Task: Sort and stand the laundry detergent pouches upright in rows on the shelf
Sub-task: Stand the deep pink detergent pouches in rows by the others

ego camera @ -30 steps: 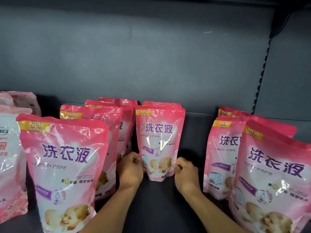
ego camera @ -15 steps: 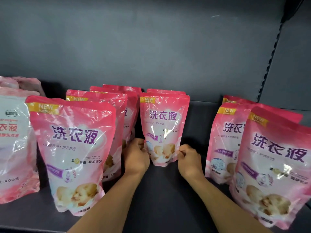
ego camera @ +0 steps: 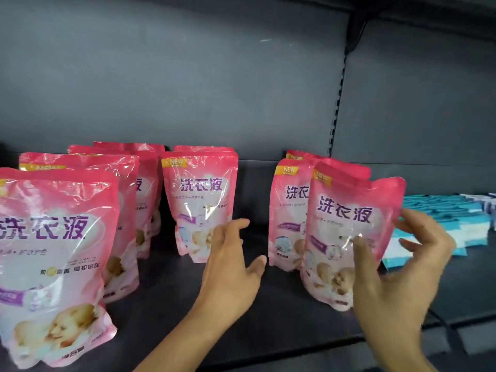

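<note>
A dark shelf [ego camera: 268, 312] carries upright pink detergent pouches [ego camera: 201, 205] in rows and blue-and-white packs [ego camera: 456, 224] at right.

Both my forearms reach forward and up from the lower edge of the view. My left hand [ego camera: 230, 267] is open, palm toward the right, fingers [ego camera: 230, 226] loosely extended, thumb out. My right hand [ego camera: 397, 275] is raised and open, fingers spread, thumb extended upward. Neither hand grips anything.
</note>
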{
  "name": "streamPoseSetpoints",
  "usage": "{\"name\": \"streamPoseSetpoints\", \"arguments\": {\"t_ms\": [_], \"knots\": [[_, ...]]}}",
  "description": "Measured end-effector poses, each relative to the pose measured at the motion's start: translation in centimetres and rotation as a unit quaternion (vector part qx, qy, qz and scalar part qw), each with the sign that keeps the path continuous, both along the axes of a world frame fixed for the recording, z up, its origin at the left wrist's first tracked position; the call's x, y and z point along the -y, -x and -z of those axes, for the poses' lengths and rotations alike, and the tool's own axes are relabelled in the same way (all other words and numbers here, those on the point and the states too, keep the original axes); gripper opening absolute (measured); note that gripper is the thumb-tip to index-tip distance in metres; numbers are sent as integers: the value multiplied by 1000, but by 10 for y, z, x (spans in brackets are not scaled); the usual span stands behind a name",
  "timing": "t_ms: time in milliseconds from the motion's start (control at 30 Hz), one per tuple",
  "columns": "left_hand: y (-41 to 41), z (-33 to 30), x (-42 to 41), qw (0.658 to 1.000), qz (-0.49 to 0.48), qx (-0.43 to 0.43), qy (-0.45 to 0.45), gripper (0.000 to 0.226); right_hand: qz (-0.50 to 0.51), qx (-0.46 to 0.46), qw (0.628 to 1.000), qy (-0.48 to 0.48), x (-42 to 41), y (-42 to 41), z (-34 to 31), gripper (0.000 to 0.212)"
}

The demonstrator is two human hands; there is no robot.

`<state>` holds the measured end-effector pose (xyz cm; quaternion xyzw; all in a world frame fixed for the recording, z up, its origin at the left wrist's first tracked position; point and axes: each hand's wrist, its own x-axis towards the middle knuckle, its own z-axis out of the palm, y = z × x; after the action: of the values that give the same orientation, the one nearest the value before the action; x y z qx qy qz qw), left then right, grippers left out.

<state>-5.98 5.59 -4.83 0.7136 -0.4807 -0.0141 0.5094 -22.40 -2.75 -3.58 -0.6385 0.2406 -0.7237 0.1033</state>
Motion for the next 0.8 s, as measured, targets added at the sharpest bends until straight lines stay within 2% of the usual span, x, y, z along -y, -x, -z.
{"name": "streamPoseSetpoints", "arguments": {"t_ms": [100, 133, 200, 233, 300, 333, 533, 633, 733, 800], "knots": [[12, 5, 8, 999, 42, -16, -29, 54, -13, 36, 992, -117, 26, 14, -7, 60], [15, 7, 10, 998, 54, -21, -39, 52, -57, 32, 985, -157, 34, 14, -10, 52], [18, 12, 12, 996, 68, -24, -57, 50, -137, 18, 970, -201, 47, 11, -14, 17], [19, 14, 12, 995, 73, -26, -63, 50, -161, 27, 964, -210, 51, 8, -15, 16], [21, 16, 11, 994, 82, -32, -69, 50, -186, 57, 954, -227, 56, 3, -18, 36], [22, 16, 10, 993, 87, -36, -71, 50, -191, 74, 952, -229, 55, -1, -21, 38], [19, 5, -2, 994, 85, -62, -11, 57, -218, 125, 942, -223, 39, -22, -33, 34], [10, -12, -9, 981, 102, -154, 63, 48, -288, 123, 920, -234, 25, -41, -38, 32], [-1, -31, -14, 939, 129, -288, 138, 33, -360, 119, 887, -263, 9, -67, -43, 24], [-12, -42, -16, 911, 94, -358, 181, 26, -374, 114, 877, -279, 0, -85, -44, 22]]}}
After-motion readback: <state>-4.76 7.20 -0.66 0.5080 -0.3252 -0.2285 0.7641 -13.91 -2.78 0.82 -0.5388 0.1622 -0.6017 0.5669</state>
